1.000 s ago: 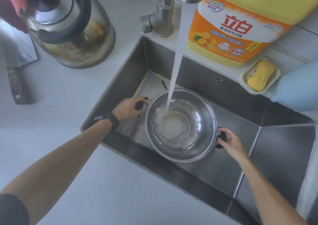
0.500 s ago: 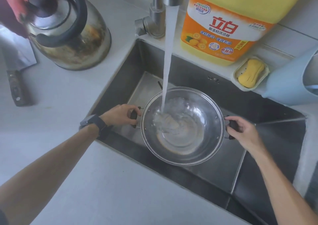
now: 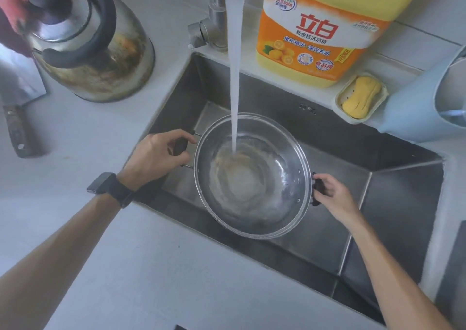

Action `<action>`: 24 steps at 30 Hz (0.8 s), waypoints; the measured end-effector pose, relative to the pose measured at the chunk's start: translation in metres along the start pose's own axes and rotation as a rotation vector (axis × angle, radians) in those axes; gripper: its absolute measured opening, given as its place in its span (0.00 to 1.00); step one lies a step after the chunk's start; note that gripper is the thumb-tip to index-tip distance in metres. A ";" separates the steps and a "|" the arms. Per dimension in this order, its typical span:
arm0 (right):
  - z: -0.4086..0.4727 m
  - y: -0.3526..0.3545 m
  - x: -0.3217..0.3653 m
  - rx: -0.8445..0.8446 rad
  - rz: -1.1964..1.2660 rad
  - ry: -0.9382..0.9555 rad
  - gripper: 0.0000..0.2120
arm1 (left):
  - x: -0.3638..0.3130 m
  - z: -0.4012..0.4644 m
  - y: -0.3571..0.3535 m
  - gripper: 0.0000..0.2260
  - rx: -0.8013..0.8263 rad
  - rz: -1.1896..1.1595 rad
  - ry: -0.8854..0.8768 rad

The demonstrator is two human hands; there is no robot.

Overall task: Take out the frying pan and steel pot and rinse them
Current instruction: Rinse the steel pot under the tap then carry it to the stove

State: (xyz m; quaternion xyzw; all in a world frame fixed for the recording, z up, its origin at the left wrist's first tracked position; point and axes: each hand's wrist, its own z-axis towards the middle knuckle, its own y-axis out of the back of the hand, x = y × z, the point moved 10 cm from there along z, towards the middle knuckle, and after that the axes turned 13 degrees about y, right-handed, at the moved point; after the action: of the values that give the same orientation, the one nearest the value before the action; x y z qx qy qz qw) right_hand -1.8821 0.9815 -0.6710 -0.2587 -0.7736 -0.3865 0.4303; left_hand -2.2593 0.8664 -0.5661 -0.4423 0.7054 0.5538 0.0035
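— Over the sink basin, what are you holding?
— I'm holding the round steel pot under the tap's stream; water is swirling on its shiny bottom.
— And your fingers?
— My left hand is curling round one black side handle, my right hand is gripping the opposite one.
— Nearby?
— A stained metal kettle is sitting by the sink's left edge, a yellow detergent jug along its back edge.

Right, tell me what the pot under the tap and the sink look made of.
Round two-handled pot: polished steel, apparently; its rim and wall mirror the light. Rectangular sink: likely brushed stainless steel, dull grey with a soft sheen.
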 end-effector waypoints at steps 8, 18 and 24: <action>-0.008 0.023 0.011 -0.051 -0.033 0.014 0.19 | 0.020 -0.001 -0.038 0.13 0.251 0.095 0.066; -0.009 0.049 0.062 -0.119 -0.107 0.170 0.21 | 0.031 0.001 -0.068 0.14 0.193 -0.005 0.115; -0.010 0.035 0.056 -0.138 -0.084 0.168 0.21 | 0.011 -0.007 -0.021 0.15 -0.017 -0.065 0.025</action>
State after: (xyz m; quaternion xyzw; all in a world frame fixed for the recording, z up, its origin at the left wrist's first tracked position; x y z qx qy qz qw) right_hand -1.8791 0.9970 -0.6062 -0.2219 -0.7167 -0.4768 0.4581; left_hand -2.2492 0.8543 -0.5852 -0.4719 0.6861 0.5536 0.0089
